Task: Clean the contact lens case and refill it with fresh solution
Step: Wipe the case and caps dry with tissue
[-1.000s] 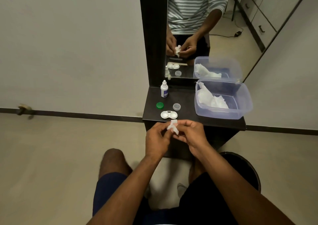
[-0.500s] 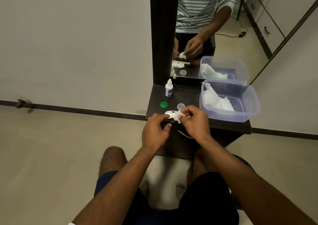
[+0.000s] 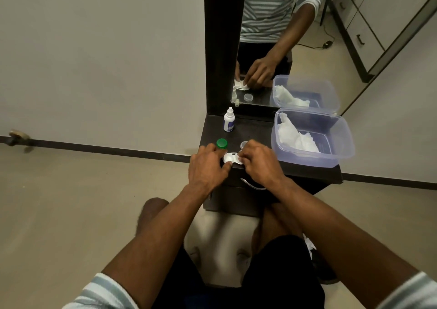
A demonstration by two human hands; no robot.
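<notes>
We see the contact lens case [image 3: 230, 158] lying on the dark counter [image 3: 255, 129]. Our left hand [image 3: 207, 166] steadies it with straight fingers; our right hand [image 3: 259, 162] has its grip curled over the case's right well. Behind the case stand a green cap [image 3: 221, 143] and the solution bottle [image 3: 229, 120].

A home bedroom: dressing table [image 3: 260, 129], mirror [image 3: 272, 36], drawers [image 3: 359, 32].
</notes>
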